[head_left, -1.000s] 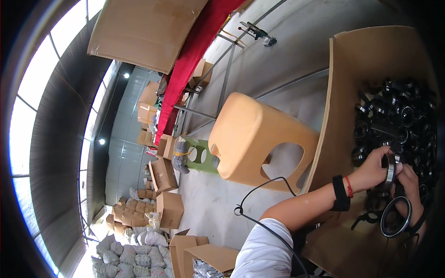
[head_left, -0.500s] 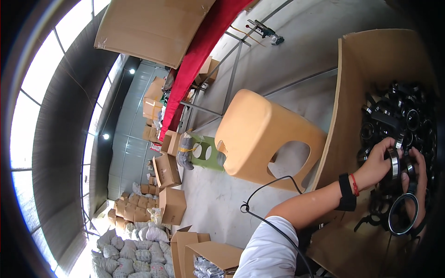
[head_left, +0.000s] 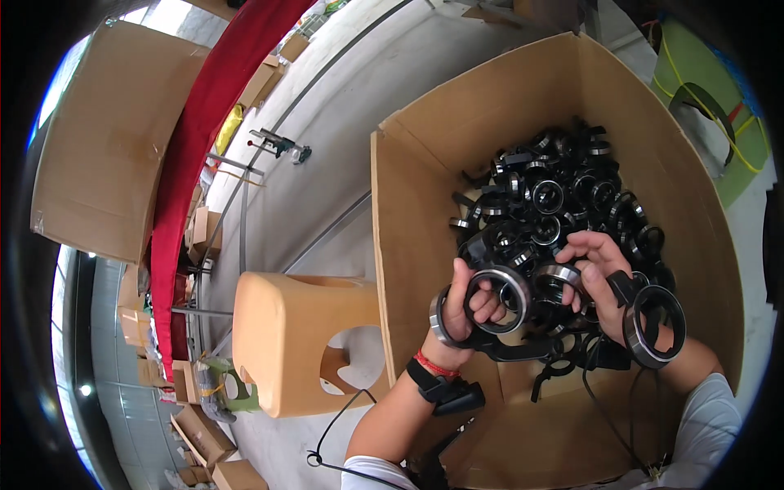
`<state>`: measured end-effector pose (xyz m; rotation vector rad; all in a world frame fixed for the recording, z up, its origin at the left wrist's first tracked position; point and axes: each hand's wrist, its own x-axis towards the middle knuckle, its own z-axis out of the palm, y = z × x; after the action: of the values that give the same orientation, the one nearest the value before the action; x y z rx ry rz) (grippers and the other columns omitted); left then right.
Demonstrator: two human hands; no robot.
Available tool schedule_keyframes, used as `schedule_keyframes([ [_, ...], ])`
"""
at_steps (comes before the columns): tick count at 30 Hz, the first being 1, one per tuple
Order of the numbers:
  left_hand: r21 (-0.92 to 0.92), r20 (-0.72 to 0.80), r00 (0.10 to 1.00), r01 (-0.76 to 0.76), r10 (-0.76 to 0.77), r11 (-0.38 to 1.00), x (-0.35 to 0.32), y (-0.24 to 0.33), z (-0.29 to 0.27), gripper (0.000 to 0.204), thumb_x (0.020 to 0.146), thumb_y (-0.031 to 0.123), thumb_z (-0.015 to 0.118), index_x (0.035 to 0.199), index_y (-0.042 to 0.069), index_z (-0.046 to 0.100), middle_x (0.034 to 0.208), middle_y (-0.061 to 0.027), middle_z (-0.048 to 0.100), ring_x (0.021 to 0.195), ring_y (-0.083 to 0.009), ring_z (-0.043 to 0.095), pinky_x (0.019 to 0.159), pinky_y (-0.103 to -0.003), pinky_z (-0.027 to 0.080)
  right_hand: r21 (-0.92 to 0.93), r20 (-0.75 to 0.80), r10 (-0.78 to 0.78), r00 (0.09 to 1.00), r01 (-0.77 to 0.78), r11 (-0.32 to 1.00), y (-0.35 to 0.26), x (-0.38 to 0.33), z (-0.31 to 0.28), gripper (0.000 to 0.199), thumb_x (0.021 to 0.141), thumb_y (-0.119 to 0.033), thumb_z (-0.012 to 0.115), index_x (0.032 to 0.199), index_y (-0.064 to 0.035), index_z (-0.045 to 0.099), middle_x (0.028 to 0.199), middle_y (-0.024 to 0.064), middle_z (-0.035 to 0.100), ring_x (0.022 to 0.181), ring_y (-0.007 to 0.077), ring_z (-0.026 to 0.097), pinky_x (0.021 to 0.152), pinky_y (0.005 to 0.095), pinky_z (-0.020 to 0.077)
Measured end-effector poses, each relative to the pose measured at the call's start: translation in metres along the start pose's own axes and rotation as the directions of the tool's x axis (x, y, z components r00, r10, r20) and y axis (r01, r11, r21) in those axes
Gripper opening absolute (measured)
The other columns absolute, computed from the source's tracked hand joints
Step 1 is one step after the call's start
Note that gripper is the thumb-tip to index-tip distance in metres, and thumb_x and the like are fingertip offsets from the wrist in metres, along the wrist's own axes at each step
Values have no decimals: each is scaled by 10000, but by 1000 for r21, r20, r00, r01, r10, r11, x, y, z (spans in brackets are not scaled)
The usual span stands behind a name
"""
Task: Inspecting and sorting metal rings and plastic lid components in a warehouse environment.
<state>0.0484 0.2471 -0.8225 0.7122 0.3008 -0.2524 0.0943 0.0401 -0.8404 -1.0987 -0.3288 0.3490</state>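
My left hand (head_left: 455,317) is closed round a black part with silver-edged rings (head_left: 514,351), thumb up, with fingers showing through one ring. A second ring sits round the base of that hand, and a black bar runs below. My right hand (head_left: 603,282), fingers curled, grips a similar black part with silver-edged rings (head_left: 632,328). One of its rings points toward my left hand and the other hangs near my right wrist. Both hands are above a heap of such black ring parts (head_left: 547,196), and what their exact kind is cannot be told.
A large open cardboard box (head_left: 425,139) surrounds the heap, its walls rising on several sides. Left of it stands an orange plastic stool (head_left: 269,327). A green stool (head_left: 710,98) is at the far right. A black cable (head_left: 335,425) loops by my left forearm.
The view has swung right, bringing the box toward the middle. My hands have come up off the heap and apart, each now holding a ring part.
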Motion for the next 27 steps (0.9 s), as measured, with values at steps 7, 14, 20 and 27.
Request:
schedule_keyframes([
  [7,154,11,1000,5,-7,988,-2,-3,9,458,904,496,346,721,99,482,515,79,354,459,-53,366,529,-218,362,35,6,65,998,-65,997,-11,1,2,345,833,-72,446,1162,-1,370,1008,128,482,665,114,533,537,211,428],
  [14,286,-112,994,17,16,958,-4,-5,20,382,919,421,384,780,76,471,587,36,386,542,-95,401,604,-266,378,203,-40,173,984,-161,966,-5,6,-2,270,784,-18,449,1052,-6,421,1002,110,488,652,115,532,506,202,415],
  [20,380,-58,997,-26,52,925,-6,-7,19,382,922,413,378,803,61,465,621,15,395,577,-109,410,638,-280,379,165,14,139,990,-140,976,-6,4,-2,285,777,-10,470,1058,2,424,1035,121,494,674,122,549,525,211,437],
  [27,365,-87,996,15,18,931,-9,-6,18,394,917,424,382,814,54,470,623,12,394,586,-113,416,647,-288,383,238,72,122,990,-135,962,-7,3,-2,250,815,1,451,1062,21,422,957,117,531,736,118,551,612,236,467],
])
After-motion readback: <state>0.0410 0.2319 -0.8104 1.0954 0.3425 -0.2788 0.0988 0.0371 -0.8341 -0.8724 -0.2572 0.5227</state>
